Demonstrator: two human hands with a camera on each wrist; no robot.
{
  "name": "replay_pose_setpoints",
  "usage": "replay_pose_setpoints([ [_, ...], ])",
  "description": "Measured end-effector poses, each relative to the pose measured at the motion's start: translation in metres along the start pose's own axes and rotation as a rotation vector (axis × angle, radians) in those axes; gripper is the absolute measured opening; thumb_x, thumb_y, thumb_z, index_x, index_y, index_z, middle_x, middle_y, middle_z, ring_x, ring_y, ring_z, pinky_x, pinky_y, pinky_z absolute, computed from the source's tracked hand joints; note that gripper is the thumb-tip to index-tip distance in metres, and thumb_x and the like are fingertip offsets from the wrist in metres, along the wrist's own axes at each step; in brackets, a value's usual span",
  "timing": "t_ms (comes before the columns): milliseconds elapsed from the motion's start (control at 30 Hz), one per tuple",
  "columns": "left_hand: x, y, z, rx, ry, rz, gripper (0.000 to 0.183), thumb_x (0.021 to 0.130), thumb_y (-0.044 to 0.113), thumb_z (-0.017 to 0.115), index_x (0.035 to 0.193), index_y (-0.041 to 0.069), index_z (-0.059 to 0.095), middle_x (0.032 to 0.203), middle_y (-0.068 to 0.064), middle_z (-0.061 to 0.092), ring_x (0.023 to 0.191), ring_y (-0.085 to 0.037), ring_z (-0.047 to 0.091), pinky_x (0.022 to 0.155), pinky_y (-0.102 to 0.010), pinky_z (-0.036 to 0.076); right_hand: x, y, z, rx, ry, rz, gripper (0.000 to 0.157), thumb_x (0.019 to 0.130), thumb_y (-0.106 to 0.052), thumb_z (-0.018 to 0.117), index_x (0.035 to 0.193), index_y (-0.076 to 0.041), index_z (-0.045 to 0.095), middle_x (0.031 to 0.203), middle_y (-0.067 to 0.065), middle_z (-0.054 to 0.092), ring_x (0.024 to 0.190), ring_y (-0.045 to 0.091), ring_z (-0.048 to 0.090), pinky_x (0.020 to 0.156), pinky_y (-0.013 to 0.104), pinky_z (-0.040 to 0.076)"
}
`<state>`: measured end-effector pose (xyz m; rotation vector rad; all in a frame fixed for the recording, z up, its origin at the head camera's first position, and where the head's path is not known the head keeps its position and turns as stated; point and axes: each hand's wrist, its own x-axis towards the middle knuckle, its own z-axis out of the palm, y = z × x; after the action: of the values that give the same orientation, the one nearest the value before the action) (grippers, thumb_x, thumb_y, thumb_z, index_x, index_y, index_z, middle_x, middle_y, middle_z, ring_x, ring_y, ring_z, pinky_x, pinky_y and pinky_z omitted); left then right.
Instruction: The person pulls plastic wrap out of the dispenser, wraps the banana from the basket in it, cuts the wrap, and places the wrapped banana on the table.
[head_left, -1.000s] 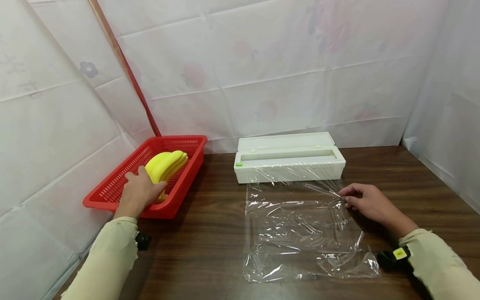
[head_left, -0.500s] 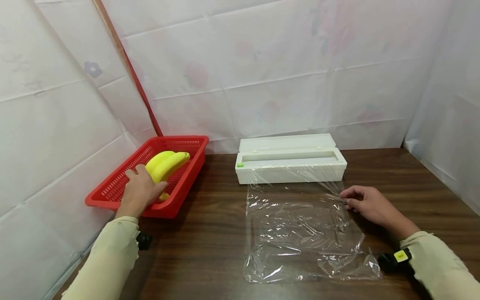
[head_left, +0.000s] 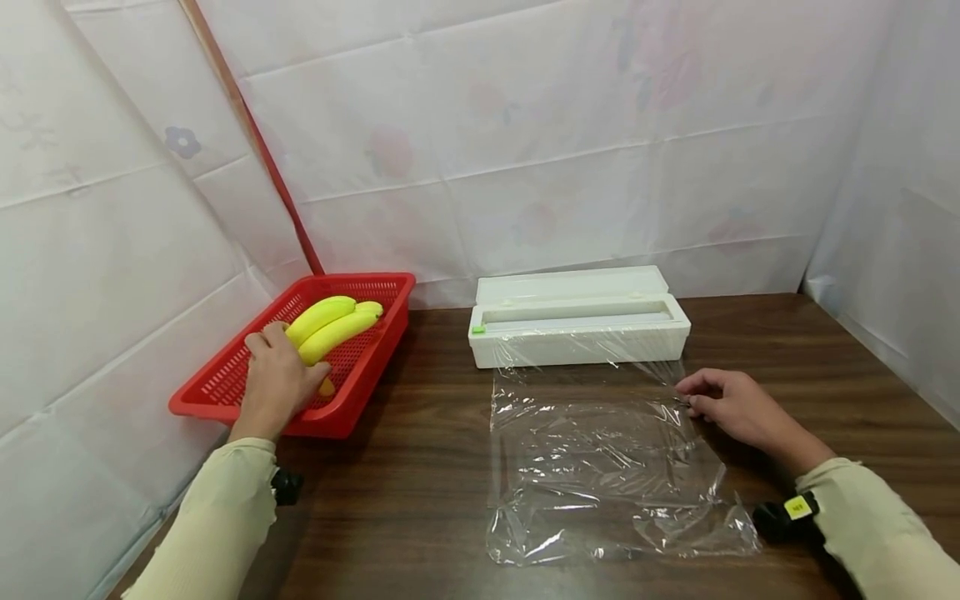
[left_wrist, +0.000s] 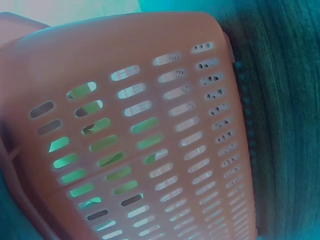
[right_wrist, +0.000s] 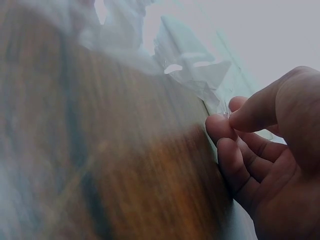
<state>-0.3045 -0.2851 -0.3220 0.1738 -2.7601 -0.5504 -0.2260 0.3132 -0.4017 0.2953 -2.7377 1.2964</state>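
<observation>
In the head view, my left hand [head_left: 273,375] grips a bunch of yellow bananas [head_left: 324,333] at its near end, inside the red plastic basket [head_left: 375,367]. The basket wall [left_wrist: 140,32] fills most of the left wrist view and hides that hand; yellow-green patches of the bananas show through its slots. My right hand [head_left: 731,404] pinches the right edge of a clear sheet of cling film [head_left: 600,454] between thumb and fingertips. The right wrist view shows the pinched film [right_wrist: 200,87] bunched at the fingertips. From the white dispenser box [head_left: 477,352] the film stretches toward me over the table.
The dispenser's lid [head_left: 573,285] stands raised at the back, and a green slider [head_left: 478,329] sits at the box's left end. White patterned sheeting [head_left: 525,150] walls off the back and both sides of the dark wooden table [head_left: 397,500].
The bananas have turned in my left hand, and their tips now spread apart and sit slightly higher. My right hand and the film stay in place.
</observation>
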Motion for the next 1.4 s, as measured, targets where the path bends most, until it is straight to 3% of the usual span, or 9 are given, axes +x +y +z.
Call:
replay_pose_setpoints([
  [200,-0.003,0.000,-0.001,-0.037,0.075,0.035,0.089,0.082,0.020,0.077,0.144,-0.006,0.019,0.124,-0.033,0.030,0.108,-0.049,0.044,0.098,-0.065,0.042,0.003,-0.001,0.000,0.007,-0.008,0.001,0.017,0.096,0.004,0.058,0.111,0.008,0.066,0.094,0.011,0.069,0.078,0.013,0.064,0.065,0.025,0.053],
  [500,-0.005,0.002,0.001,-0.094,0.203,0.129,0.088,0.082,0.013,0.075,0.149,-0.001,0.019,0.123,-0.033,0.043,0.109,-0.047,0.048,0.099,-0.063,0.040,0.002,0.001,0.001,-0.014,0.008,-0.002,0.016,0.096,0.004,0.059,0.109,0.007,0.067,0.091,0.009,0.069,0.077,0.014,0.064,0.065,0.025,0.053],
  [700,-0.007,0.003,0.004,-0.100,0.316,0.196,0.076,0.080,0.011,0.077,0.137,-0.001,0.027,0.121,-0.031,0.041,0.107,-0.045,0.046,0.095,-0.061,0.042,0.002,0.001,0.001,-0.011,0.009,-0.004,0.017,0.095,0.004,0.059,0.110,0.007,0.067,0.090,0.009,0.069,0.077,0.013,0.064,0.064,0.025,0.052],
  [933,-0.005,0.003,0.005,-0.087,0.443,0.335,0.064,0.079,0.008,0.077,0.124,-0.003,0.033,0.127,-0.031,0.038,0.110,-0.045,0.043,0.093,-0.057,0.043,0.003,0.000,0.000,-0.006,0.005,-0.009,0.017,0.096,0.004,0.059,0.110,0.007,0.067,0.092,0.010,0.069,0.077,0.013,0.065,0.065,0.025,0.053],
  [1067,-0.005,0.003,0.003,-0.092,0.472,0.366,0.060,0.077,0.004,0.075,0.121,-0.002,0.034,0.130,-0.030,0.036,0.112,-0.045,0.044,0.093,-0.058,0.044,0.003,0.000,0.000,0.003,0.001,-0.011,0.017,0.096,0.004,0.058,0.110,0.007,0.067,0.093,0.011,0.069,0.077,0.013,0.065,0.066,0.025,0.053],
  [1400,-0.010,0.013,-0.006,-0.081,0.467,0.354,0.064,0.077,0.004,0.074,0.127,0.000,0.036,0.140,-0.026,0.036,0.107,-0.046,0.050,0.088,-0.066,0.048,0.005,-0.001,0.001,0.002,-0.002,-0.009,0.017,0.095,0.005,0.058,0.110,0.007,0.067,0.093,0.011,0.069,0.078,0.014,0.064,0.064,0.025,0.052],
])
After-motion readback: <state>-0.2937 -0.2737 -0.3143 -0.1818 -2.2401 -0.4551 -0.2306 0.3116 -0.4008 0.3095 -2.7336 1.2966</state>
